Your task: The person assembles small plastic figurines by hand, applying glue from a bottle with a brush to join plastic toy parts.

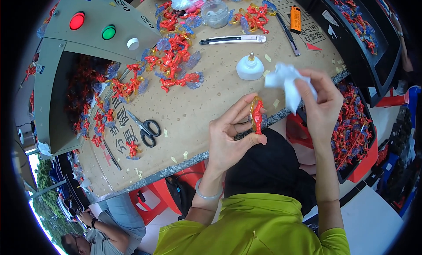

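Observation:
Between the fingers and thumb of my left hand [228, 134] is a small red plastic figure [257, 116] with a clear amber piece along its side. It is held upright just over the table's near edge. To the right, my right hand [323, 94] pinches a crumpled white tissue [288, 83], slightly blurred and apart from the figure. A white squeeze bottle [250, 66] with a metal tip stands on the table beyond my hands. Similar red figures with blue and amber clear parts [173, 57] lie heaped at the middle of the table.
A grey machine [101, 24] with red and green buttons stands at left, figures inside its opening. Scissors [147, 129], a utility knife [233, 40], a round clear tub [215, 14] and an orange lighter [295, 19] lie about. Black trays [378, 72] of figures are at right. Another person [112, 228] sits lower left.

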`<action>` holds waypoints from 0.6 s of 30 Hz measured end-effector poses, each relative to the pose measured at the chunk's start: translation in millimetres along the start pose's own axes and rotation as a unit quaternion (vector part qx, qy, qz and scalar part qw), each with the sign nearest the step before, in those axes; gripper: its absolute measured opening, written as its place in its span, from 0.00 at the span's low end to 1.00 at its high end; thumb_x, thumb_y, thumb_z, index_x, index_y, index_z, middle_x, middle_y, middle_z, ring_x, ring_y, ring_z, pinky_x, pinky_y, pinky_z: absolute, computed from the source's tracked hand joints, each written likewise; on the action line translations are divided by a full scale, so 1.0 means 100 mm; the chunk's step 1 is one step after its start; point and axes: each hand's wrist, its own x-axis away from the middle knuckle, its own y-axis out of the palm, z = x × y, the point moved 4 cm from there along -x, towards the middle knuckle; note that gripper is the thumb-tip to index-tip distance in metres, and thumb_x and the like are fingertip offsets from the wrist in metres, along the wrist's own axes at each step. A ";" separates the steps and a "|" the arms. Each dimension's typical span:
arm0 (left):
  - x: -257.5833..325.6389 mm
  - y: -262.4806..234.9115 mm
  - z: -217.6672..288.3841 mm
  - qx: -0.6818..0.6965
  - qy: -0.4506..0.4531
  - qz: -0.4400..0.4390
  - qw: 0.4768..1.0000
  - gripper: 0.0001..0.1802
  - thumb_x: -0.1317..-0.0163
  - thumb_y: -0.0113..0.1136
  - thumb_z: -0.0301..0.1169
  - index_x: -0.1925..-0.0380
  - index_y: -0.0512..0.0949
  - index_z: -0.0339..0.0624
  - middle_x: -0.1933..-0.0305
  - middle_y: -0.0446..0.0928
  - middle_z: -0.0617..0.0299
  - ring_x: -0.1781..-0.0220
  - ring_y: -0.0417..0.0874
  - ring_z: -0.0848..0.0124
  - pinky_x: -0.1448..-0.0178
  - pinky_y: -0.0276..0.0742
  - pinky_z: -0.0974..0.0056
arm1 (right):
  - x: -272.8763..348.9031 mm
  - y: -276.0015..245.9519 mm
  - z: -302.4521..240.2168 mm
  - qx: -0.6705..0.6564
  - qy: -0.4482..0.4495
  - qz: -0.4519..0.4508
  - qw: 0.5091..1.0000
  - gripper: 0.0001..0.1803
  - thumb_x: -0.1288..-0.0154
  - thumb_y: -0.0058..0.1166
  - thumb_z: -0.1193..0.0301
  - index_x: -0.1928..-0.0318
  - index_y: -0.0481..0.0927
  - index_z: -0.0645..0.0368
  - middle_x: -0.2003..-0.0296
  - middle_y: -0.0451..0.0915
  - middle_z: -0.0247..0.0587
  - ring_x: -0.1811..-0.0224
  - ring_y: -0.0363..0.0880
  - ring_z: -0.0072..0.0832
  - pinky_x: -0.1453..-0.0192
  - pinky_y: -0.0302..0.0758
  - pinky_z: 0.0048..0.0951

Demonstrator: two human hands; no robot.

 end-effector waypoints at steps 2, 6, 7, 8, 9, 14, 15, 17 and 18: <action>0.00 0.00 0.01 -0.012 0.000 0.000 1.000 0.43 0.57 0.71 0.14 0.38 0.62 0.27 0.42 0.72 0.45 0.44 0.76 0.67 0.44 0.78 0.62 | -0.13 -0.01 -0.07 0.130 -0.091 -0.005 0.987 0.16 0.44 0.57 0.83 0.52 0.78 0.66 0.53 0.78 0.45 0.53 0.78 0.29 0.47 0.72 0.27; 0.01 -0.01 0.02 -0.015 -0.006 0.006 1.000 0.43 0.56 0.71 0.15 0.38 0.62 0.27 0.42 0.72 0.46 0.44 0.76 0.67 0.44 0.78 0.62 | -0.13 0.12 -0.26 0.326 -0.260 -0.004 0.909 0.26 0.48 0.58 0.81 0.45 0.75 0.60 0.47 0.76 0.49 0.45 0.74 0.43 0.39 0.68 0.36; 0.02 -0.02 0.02 -0.014 -0.012 0.009 1.000 0.43 0.56 0.71 0.15 0.38 0.62 0.27 0.42 0.72 0.46 0.44 0.76 0.67 0.43 0.77 0.62 | -0.13 0.19 -0.27 0.325 -0.260 -0.004 0.909 0.26 0.48 0.58 0.81 0.45 0.75 0.60 0.47 0.76 0.49 0.45 0.74 0.43 0.39 0.68 0.36; 0.02 -0.03 0.00 -0.016 -0.013 0.010 1.000 0.43 0.56 0.71 0.15 0.38 0.62 0.27 0.42 0.72 0.46 0.44 0.76 0.67 0.43 0.77 0.62 | -0.14 0.31 -0.27 0.229 -0.233 -0.058 0.943 0.27 0.48 0.58 0.81 0.45 0.75 0.60 0.47 0.76 0.48 0.45 0.75 0.42 0.40 0.69 0.35; 0.02 -0.04 -0.01 -0.006 0.005 0.003 1.000 0.43 0.55 0.70 0.15 0.37 0.61 0.27 0.42 0.72 0.46 0.43 0.75 0.66 0.42 0.77 0.62 | -0.14 0.41 -0.28 0.131 -0.203 -0.109 0.964 0.27 0.48 0.58 0.81 0.44 0.74 0.60 0.47 0.77 0.48 0.45 0.75 0.41 0.41 0.70 0.35; -0.01 -0.03 0.00 0.027 0.026 -0.005 0.999 0.43 0.54 0.68 0.14 0.36 0.59 0.26 0.39 0.69 0.45 0.41 0.74 0.65 0.40 0.75 0.62 | -0.26 0.62 -0.04 0.093 -0.128 -0.181 0.971 0.28 0.48 0.60 0.80 0.43 0.73 0.61 0.46 0.77 0.41 0.46 0.75 0.28 0.41 0.68 0.28; 0.00 -0.04 0.01 0.025 0.018 -0.004 1.000 0.43 0.53 0.68 0.13 0.36 0.59 0.26 0.38 0.68 0.45 0.40 0.73 0.65 0.40 0.75 0.62 | -0.27 0.63 -0.02 0.093 -0.114 -0.190 0.971 0.26 0.47 0.59 0.79 0.45 0.73 0.63 0.50 0.78 0.44 0.50 0.77 0.31 0.46 0.71 0.28; 0.01 -0.05 0.01 0.021 0.011 -0.003 1.000 0.42 0.53 0.67 0.12 0.36 0.59 0.26 0.37 0.68 0.45 0.39 0.72 0.65 0.40 0.74 0.62 | -0.27 0.60 0.02 0.092 -0.100 -0.199 0.970 0.24 0.47 0.59 0.79 0.47 0.74 0.65 0.54 0.78 0.48 0.54 0.80 0.33 0.50 0.74 0.29; 0.03 -0.07 0.00 0.020 0.002 0.008 1.000 0.43 0.53 0.66 0.12 0.36 0.58 0.26 0.37 0.67 0.45 0.39 0.72 0.65 0.39 0.74 0.62 | -0.24 0.55 0.01 0.025 -0.112 -0.174 0.978 0.23 0.46 0.59 0.79 0.47 0.74 0.66 0.56 0.79 0.47 0.56 0.80 0.30 0.53 0.74 0.27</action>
